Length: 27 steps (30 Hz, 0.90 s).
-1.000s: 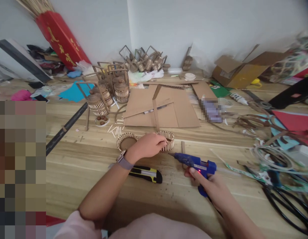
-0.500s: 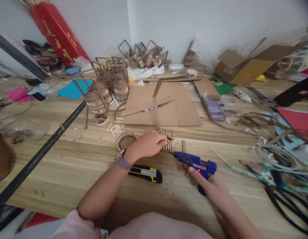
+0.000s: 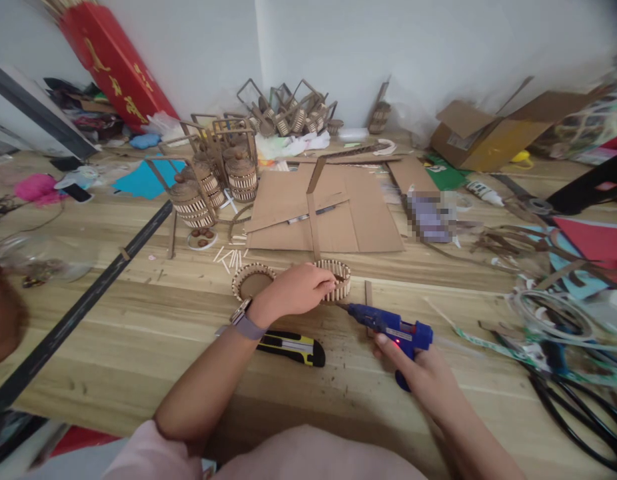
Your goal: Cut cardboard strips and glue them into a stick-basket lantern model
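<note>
My left hand (image 3: 303, 288) is closed on the near side of a small round basket (image 3: 342, 277) of light and dark slats, its fingertips at the rim. A tall brown strip (image 3: 313, 227) stands up from the basket. In my right hand (image 3: 413, 363) is a blue glue gun (image 3: 388, 325) with a red light on; its nozzle points left, close below the basket. A second slatted ring (image 3: 253, 281) lies left of my left hand, partly behind it. The yellow and black cutter (image 3: 293, 349) rests on the wood beneath my left wrist.
Cardboard (image 3: 368, 220) lies beyond the basket. Finished baskets (image 3: 193, 207) with handles stand at the back left, near a dish of brown beads (image 3: 202, 238). Cables (image 3: 563, 393) and coiled strips crowd the right. Part of another person (image 3: 3, 317) shows at the left edge.
</note>
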{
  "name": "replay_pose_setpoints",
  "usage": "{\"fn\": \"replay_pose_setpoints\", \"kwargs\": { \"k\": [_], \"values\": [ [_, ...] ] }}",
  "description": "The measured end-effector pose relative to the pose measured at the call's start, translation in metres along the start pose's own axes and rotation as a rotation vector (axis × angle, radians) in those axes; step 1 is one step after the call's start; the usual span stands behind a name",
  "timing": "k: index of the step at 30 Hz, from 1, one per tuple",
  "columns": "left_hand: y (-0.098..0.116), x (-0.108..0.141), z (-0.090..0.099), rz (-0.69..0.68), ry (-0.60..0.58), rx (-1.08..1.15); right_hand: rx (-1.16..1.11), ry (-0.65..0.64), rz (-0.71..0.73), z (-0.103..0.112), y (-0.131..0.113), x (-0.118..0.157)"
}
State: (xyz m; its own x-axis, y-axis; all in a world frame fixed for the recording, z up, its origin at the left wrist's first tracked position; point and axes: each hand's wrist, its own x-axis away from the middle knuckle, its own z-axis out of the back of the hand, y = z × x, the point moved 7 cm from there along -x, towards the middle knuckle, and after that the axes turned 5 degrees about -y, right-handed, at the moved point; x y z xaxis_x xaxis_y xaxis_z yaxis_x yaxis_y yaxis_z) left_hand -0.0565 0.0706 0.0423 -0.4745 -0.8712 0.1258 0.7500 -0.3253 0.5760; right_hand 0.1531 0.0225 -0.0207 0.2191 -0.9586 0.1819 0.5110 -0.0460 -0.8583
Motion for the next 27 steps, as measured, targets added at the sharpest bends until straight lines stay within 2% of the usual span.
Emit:
{"fn": "replay_pose_setpoints", "kwargs": {
  "k": [2,6,12,18,27],
  "values": [
    [0.0003,0.0,0.0,-0.002,-0.002,0.004,-0.007,0.018,0.0,0.0007,-0.0007,0.001],
    [0.0006,0.0001,0.0009,0.01,-0.004,-0.001,0.013,-0.05,-0.007,-0.0022,0.0016,-0.0008],
    [0.0017,0.0001,0.0013,0.004,-0.009,-0.014,0.06,0.017,0.025,0.0027,-0.001,-0.0001],
    [0.0014,-0.0003,0.0009,0.01,-0.018,-0.007,0.146,-0.024,0.063,0.0038,-0.0035,-0.0025],
    [0.0026,-0.0002,0.0011,0.003,-0.019,-0.013,0.155,0.003,0.09,0.0047,-0.008,-0.0029]
  ]
}}
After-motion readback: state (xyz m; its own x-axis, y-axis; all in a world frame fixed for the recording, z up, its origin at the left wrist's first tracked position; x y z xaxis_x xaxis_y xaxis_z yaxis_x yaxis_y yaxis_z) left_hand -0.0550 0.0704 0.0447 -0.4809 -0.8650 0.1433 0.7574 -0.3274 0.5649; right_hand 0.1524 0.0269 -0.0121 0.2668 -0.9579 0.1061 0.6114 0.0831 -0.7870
